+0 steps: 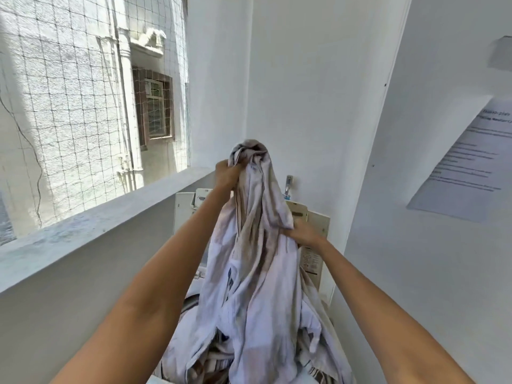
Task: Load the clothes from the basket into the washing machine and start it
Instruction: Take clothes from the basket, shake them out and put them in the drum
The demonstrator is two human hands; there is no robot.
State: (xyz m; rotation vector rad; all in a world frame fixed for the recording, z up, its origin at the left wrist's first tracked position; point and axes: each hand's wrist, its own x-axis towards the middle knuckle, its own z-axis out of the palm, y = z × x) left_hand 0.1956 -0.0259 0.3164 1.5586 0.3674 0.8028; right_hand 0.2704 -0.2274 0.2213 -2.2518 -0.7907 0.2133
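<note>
head | forward, slightly down | close over machine (single view)

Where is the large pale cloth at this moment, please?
In the head view, the pale cloth hangs centre frame, held up by the left hand near its top and the right hand lower down.

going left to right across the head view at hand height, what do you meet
Netted window opening → left hand gripping the top of the pale cloth → right hand gripping its side → printed sheet on the wall.
</note>
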